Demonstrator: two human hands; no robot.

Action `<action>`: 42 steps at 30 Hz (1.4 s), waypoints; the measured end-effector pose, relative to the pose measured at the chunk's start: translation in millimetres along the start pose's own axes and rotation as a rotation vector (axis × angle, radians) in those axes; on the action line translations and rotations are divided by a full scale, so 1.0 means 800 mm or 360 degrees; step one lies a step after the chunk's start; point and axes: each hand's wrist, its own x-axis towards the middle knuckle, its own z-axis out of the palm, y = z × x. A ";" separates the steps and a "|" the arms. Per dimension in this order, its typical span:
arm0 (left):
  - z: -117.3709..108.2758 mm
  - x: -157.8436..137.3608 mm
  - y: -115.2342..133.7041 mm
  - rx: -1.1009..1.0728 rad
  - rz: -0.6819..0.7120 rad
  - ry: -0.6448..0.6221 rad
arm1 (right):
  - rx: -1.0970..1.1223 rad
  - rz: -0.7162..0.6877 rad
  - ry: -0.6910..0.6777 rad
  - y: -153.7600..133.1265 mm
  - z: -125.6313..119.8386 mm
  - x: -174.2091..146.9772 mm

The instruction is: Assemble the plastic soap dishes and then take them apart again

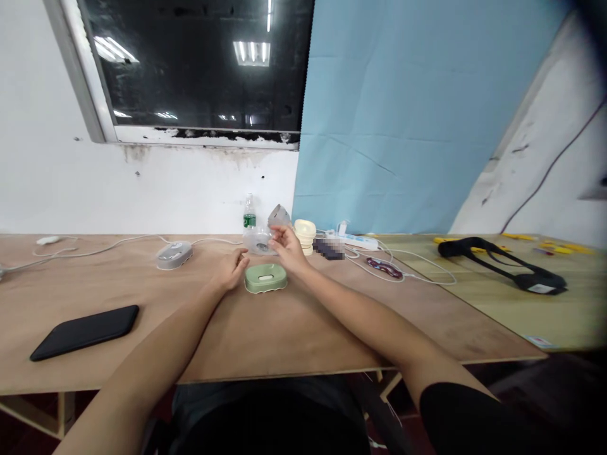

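Observation:
A pale green oval soap box (pixel 265 279) with a slot in its top sits on the table between my hands. My left hand (pixel 231 270) rests just left of it, fingers loosely extended and apparently holding nothing. Raised above the box's right side is my right hand (pixel 288 248), its thumb and fingers apart. Behind its fingertips lies a clear plastic dish (pixel 257 241); whether they touch it I cannot tell. A translucent cup-like piece (pixel 279 215) tilts behind that hand, beside a stack of cream-coloured dishes (pixel 305 234).
A green-labelled bottle (pixel 249 213) stands by the wall. A grey oval box (pixel 174 254) and a black phone-like slab (pixel 85 332) lie on the left. To the right are a power strip (pixel 358 241), a dark red cable bundle (pixel 384 268) and a black headband-like frame (pixel 502 262).

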 end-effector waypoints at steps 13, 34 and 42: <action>-0.006 -0.001 0.026 0.0016 -0.0013 0.0025 | 0.0355 0.0473 0.0171 0.028 -0.023 -0.050; -0.001 0.000 0.009 0.0195 -0.0158 -0.0443 | -0.1124 0.0392 -0.0055 0.083 -0.064 -0.043; 0.000 0.000 0.012 0.0174 -0.0153 -0.0476 | -0.1881 0.0588 0.0294 0.128 -0.196 -0.026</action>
